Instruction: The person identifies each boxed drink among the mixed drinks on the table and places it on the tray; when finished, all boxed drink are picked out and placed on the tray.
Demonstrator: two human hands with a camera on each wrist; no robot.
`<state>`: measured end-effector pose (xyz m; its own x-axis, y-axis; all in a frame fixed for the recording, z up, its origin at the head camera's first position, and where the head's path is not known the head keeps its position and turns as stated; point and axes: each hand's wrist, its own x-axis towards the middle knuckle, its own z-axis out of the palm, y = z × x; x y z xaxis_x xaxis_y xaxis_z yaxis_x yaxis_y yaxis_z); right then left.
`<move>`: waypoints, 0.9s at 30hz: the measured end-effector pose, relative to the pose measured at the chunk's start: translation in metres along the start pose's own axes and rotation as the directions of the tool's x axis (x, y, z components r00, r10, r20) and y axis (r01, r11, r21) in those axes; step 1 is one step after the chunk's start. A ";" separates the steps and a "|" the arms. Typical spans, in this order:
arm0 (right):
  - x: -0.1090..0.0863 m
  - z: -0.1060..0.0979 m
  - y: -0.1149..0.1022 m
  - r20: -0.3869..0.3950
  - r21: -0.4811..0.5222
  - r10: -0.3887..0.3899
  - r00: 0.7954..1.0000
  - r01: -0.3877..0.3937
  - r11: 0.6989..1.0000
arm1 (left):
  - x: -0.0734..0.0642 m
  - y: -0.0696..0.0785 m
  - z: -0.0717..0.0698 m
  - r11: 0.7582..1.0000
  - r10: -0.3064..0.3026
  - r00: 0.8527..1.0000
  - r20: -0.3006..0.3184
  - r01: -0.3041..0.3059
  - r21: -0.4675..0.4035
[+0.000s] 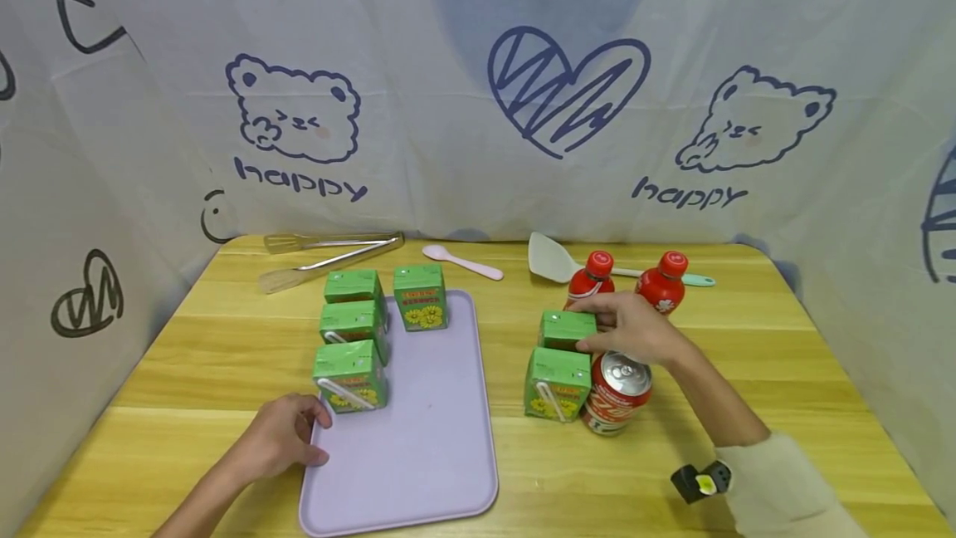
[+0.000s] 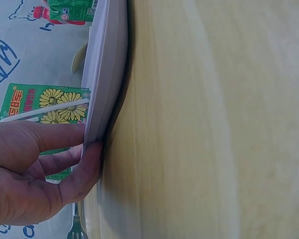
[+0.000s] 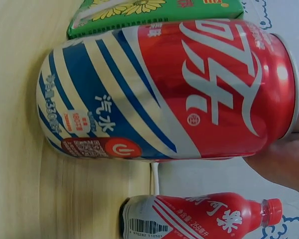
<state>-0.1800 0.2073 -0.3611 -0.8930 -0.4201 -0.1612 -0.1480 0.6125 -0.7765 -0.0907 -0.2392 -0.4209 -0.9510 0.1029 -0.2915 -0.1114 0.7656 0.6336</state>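
My left hand (image 1: pixel 280 434) grips the left edge of a lilac tray (image 1: pixel 418 447), thumb and fingers on either side of its rim in the left wrist view. Several green drink cartons with yellow flowers stand on the tray: a column along the left side, the nearest carton (image 1: pixel 351 376) at its front, and another carton (image 1: pixel 421 297) at the back. To the right, my right hand (image 1: pixel 635 326) holds the rear green carton (image 1: pixel 563 326) between thumb and fingers. A second carton (image 1: pixel 556 384) stands before it, beside a red cola can (image 1: pixel 616 397) that hides most of this hand in the right wrist view.
Behind my right hand stand two red-capped bottles, the left bottle (image 1: pixel 592 274) and the right bottle (image 1: pixel 660 285). A pale spatula (image 1: pixel 551 260) lies behind them. Metal tongs (image 1: pixel 336 256) and a pink spoon (image 1: pixel 463 262) lie along the back edge, before a drawn-on cloth (image 1: pixel 418 148).
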 end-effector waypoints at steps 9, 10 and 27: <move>-0.004 -0.001 -0.006 -0.040 -0.001 -0.010 0.999 0.010 1.000 | -0.001 0.002 0.001 1.000 0.003 1.000 -0.001 -0.003 0.002; -0.005 -0.001 -0.007 -0.042 0.001 -0.017 0.999 0.017 1.000 | -0.001 0.002 0.000 1.000 0.002 1.000 -0.002 -0.002 0.004; 0.009 0.005 -0.032 -0.067 0.027 -0.070 0.995 0.072 0.997 | -0.001 0.001 0.000 1.000 -0.009 1.000 0.004 0.009 -0.003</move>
<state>-0.1807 0.1809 -0.3411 -0.9067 -0.4166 -0.0654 -0.2004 0.5621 -0.8024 -0.0902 -0.2383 -0.4204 -0.9490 0.0985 -0.2995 -0.1205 0.7647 0.6331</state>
